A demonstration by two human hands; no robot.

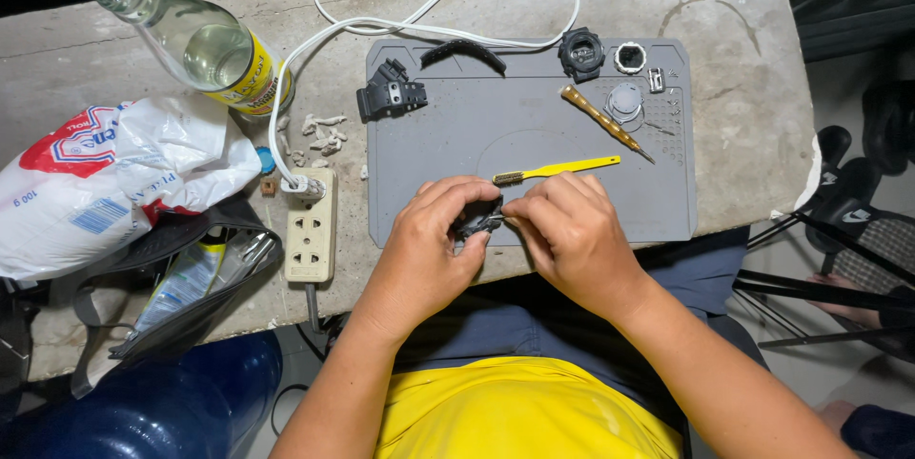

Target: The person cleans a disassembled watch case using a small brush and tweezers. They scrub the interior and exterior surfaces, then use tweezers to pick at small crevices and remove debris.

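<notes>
Watch part (479,221), small, black and mostly hidden, sits pinched between both hands just above the near edge of the grey work mat (534,135). From the head camera, the left hand (434,244) comes in from the lower left with the forearm angled up toward the mat; its fingers curl over the part and the thumb closes underneath, so the hand is clamped on it. The right hand (572,230) reaches in from the lower right, wrist bent inward, thumb and forefinger drawn together at the part's right side; whether they grip a thin tool there cannot be told. The two hands touch at the fingertips.

Just beyond the knuckles lies a yellow brush (558,170). Farther back on the mat rest a wooden-handled screwdriver (605,122), a black watch case (580,52) and a black strap piece (389,95). Left of the mat, a power strip (312,226) lies on the concrete table (734,87), near a glass bottle (195,40) and a white plastic bag (114,178).
</notes>
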